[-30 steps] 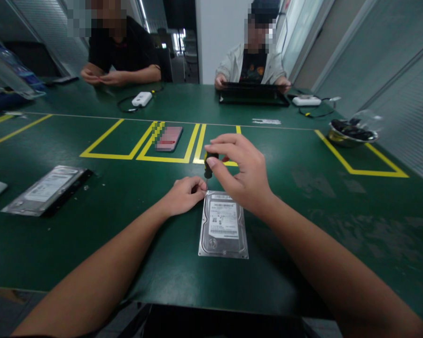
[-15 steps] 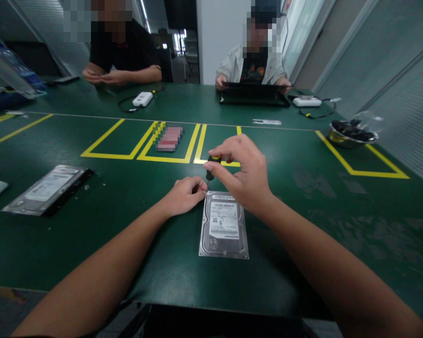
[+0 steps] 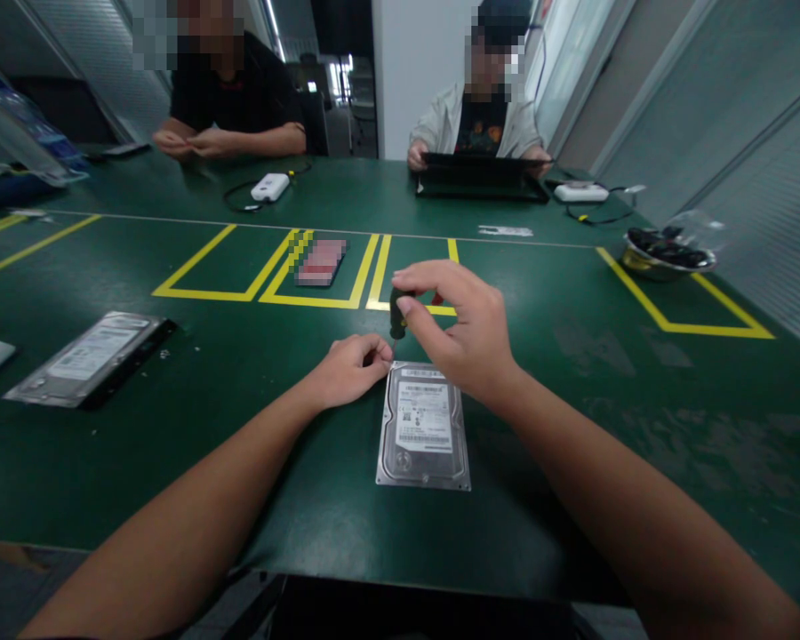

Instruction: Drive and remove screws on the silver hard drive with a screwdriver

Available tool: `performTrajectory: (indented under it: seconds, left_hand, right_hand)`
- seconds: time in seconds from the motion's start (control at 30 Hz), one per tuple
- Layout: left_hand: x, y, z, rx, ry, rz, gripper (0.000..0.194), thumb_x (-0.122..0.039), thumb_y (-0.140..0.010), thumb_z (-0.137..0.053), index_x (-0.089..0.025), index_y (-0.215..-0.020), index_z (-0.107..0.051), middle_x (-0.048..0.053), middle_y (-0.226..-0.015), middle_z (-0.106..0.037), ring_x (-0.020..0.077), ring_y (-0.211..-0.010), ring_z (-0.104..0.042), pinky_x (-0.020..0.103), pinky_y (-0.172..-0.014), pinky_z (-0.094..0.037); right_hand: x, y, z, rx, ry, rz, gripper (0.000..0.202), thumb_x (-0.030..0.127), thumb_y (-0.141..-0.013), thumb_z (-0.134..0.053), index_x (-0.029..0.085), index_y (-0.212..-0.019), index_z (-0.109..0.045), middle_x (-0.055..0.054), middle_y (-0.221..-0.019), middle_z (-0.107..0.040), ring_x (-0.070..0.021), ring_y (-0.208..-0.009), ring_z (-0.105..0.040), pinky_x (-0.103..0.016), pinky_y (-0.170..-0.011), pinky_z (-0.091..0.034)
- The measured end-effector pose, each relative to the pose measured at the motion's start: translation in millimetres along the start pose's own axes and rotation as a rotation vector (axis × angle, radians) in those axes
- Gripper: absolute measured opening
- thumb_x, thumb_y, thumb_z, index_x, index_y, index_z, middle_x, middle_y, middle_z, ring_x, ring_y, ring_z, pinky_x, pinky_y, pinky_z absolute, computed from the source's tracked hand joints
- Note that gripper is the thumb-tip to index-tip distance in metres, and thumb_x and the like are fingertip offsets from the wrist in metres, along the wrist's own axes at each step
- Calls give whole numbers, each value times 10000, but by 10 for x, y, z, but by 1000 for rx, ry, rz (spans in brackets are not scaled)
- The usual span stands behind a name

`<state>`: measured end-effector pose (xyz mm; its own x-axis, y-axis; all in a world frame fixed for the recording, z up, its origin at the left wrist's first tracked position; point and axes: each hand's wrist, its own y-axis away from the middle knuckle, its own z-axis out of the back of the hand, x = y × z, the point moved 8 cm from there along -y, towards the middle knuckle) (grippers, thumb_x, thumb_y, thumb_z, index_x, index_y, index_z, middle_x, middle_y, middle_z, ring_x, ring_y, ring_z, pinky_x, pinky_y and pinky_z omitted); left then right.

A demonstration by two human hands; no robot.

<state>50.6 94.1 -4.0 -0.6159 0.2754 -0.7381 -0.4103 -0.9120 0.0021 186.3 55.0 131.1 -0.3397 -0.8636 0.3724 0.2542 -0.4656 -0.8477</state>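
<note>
A silver hard drive (image 3: pixel 424 427) with a white label lies flat on the green table (image 3: pixel 347 524). My right hand (image 3: pixel 463 329) grips the dark handle of a small screwdriver (image 3: pixel 398 316), which stands nearly upright over the drive's far left corner. Its thin shaft reaches down to that corner, but the tip is too small to make out. My left hand (image 3: pixel 353 369) rests at the same corner with thumb and fingertips pinched together near the shaft; what they hold, if anything, is too small to tell.
Another hard drive (image 3: pixel 90 356) lies at the left, with small bits beside it. Yellow tape outlines cross the table, one around a pink-red object (image 3: pixel 321 262). A metal bowl (image 3: pixel 667 258) of dark items stands right. Two people sit opposite, one holding a black panel (image 3: pixel 484 180).
The fingers of my right hand have shifted around the screwdriver handle, and more of the handle shows. My left hand and the hard drive have stayed in place.
</note>
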Motion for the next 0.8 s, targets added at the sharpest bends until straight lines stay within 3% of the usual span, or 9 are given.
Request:
performTrajectory:
  seconds: [0.1, 0.2, 0.3, 0.43, 0.63, 0.8]
  left_hand:
    - [9, -4, -2, -3, 0, -15, 145, -313, -838, -556, -177, -806, -593, -2, -736, -597, 168, -721, -563, 299, -698, -437]
    - [20, -7, 2, -16, -9, -22, 147, -317, -842, -559, -176, -819, -594, 1, -759, -614, 168, -725, -568, 297, -693, -437]
    - [26, -8, -7, -4, -14, -12, 140, -308, -841, -557, -178, -806, -594, -2, -749, -615, 167, -725, -570, 296, -698, -437]
    - [31, -11, -14, 6, -12, -17, 146, -312, -842, -554, -178, -803, -598, -3, -742, -611, 167, -729, -567, 298, -705, -436]
    - [20, -7, -5, -5, -1, -20, 154, -320, -842, -553, -174, -812, -592, 6, -764, -619, 169, -739, -565, 300, -712, -442]
    - [-14, 1, 2, 0, 12, -7, 156, -325, -838, -551, -180, -791, -582, -3, -725, -597, 168, -728, -564, 296, -711, -446]
  right_hand:
    - [-25, 10, -14, 5, -21, -26, 156, 225, -871, -639, 213, -1019, -687, -59, -1085, -710, -192, -1039, -653, -346, -806, -533]
    - [-43, 17, -6, -19, -22, -53, 178, 333, -810, -727, 215, -940, -700, -49, -985, -666, -184, -924, -630, -335, -740, -538]
    - [-29, 17, -4, -19, -8, -34, 87, 273, -839, -689, 216, -905, -683, -20, -886, -657, -165, -861, -613, -325, -741, -526]
    - [-13, 25, -37, 19, -12, -3, 203, 163, -879, -589, 211, -1063, -662, -31, -1019, -711, -157, -920, -640, -325, -787, -518]
    - [-68, 30, -18, -29, 19, -53, 189, 317, -813, -715, 212, -966, -677, -28, -930, -659, -172, -885, -606, -323, -724, -512]
    - [-68, 21, -31, 10, -6, -29, 166, 184, -869, -601, 214, -1019, -667, -23, -980, -702, -158, -887, -634, -328, -773, -514]
